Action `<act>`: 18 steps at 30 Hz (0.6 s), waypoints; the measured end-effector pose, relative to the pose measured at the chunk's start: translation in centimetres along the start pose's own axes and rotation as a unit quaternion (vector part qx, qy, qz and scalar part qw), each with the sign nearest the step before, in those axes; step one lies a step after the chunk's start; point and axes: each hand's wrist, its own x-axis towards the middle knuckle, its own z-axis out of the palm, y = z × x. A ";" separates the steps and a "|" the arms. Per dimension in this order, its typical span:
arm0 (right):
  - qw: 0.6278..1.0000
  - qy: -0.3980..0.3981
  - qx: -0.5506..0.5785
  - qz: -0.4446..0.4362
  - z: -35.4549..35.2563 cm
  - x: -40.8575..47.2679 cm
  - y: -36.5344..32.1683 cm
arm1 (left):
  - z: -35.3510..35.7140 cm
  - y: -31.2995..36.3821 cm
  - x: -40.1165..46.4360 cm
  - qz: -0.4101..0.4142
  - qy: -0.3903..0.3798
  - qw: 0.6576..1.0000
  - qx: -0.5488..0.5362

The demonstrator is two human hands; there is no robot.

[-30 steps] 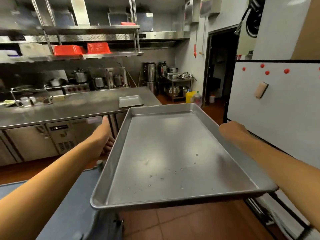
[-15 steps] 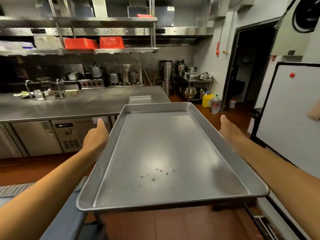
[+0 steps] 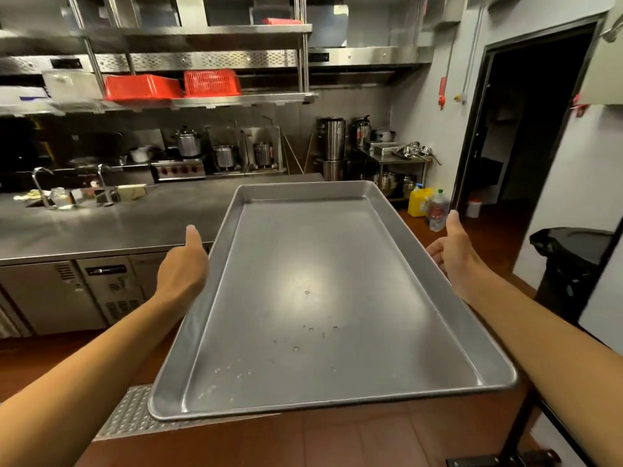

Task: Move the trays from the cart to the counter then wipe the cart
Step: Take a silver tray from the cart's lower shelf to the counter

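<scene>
While gripped at both long rims by left hand [image 3: 183,264] and right hand [image 3: 453,254], tray [image 3: 313,298] in midair, short of far counter [image 3: 111,224]. Carrying step; next, reach forward and set flat.

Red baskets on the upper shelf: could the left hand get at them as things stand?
Probably not. The left hand is clamped on the tray's long edge, sharing its weight with the right hand. The red baskets sit high on the shelf beyond the counter.
</scene>
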 end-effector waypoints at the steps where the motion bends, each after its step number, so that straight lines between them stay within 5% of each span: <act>1: 1.000 -0.006 0.001 0.001 0.9 2.3 -0.4 | 1.1 0.4 2.0 -0.005 0.000 1.000 0.004; 18: 0.995 -0.091 -0.033 0.015 15.9 35.7 -7.5 | 17.9 2.0 32.1 -0.097 0.038 0.995 -0.004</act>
